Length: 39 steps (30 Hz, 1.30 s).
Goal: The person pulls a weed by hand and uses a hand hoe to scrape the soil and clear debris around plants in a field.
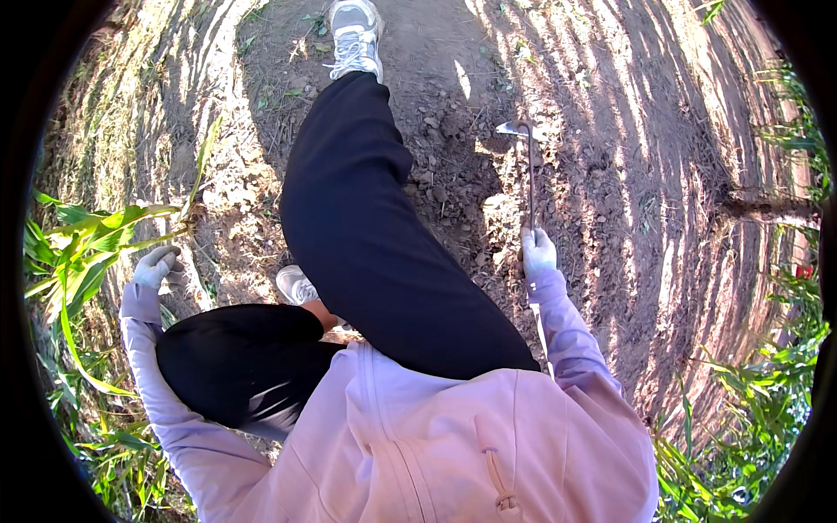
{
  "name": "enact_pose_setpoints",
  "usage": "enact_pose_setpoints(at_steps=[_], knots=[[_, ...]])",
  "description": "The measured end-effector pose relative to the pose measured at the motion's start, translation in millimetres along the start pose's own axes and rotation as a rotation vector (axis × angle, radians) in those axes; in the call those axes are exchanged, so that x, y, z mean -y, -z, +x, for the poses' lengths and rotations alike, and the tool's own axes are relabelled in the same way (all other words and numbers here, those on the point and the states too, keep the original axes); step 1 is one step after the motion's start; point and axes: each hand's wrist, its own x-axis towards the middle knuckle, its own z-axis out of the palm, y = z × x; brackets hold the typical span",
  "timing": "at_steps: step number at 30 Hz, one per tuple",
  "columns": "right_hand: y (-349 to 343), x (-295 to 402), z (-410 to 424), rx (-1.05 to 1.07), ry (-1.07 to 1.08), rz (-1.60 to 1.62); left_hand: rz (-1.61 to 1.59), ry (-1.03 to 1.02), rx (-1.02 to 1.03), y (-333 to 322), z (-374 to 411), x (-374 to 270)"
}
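Observation:
In a light work glove, my right hand (539, 250) is closed around the handle of a hand hoe (531, 176) with a thin metal neck. Its flat blade (513, 128) points left, above or on the broken soil; whether it touches cannot be told. My left hand (159, 267), gloved too, hangs at the left beside a green maize plant (98, 238), its fingers loosely curled. Nothing shows in that hand, though its palm is partly hidden.
My legs are in dark trousers, one foot in a grey sneaker (354, 39) far forward, the other sneaker (297, 286) further back. Loose clods (439, 193) lie between the front leg and the hoe. More leafy plants (739, 405) grow at the lower right, with dry, ridged ground around.

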Motion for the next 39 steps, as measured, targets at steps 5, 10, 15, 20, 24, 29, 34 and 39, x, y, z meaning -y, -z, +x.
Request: enact_pose_setpoints(at_steps=[5,10,15,20,24,29,34,39], knots=[[63.7,-134.1,-70.3,0.051,0.138,-0.181,0.033,-0.011,-0.022,-3.9,5.6,-7.0],[28.9,-137.2,-31.0,0.074,0.162,-0.656,0.006,0.058,-0.025,-0.4,14.2,-6.5],[-14.7,-40.5,25.9,0.148,0.038,-0.234,0.036,0.059,-0.041,-10.5,6.9,-26.6],[-24.3,-43.9,42.8,-0.027,0.205,-0.265,0.002,0.036,-0.064,-3.8,4.9,-13.8],[-29.3,-20.7,64.5,-0.059,0.215,-0.772,0.007,0.046,-0.051,1.1,9.6,-4.6],[-23.9,2.6,49.9,-0.096,0.317,-0.602,-0.006,0.046,-0.069,-3.8,8.9,-8.8],[-6.8,-54.1,-11.6,0.061,0.232,-0.718,0.060,-0.011,-0.089,-2.8,-0.2,-6.6],[36.7,-120.6,-35.4,-0.004,0.212,-0.714,0.326,0.002,-0.187,-18.1,-19.9,-36.9]])
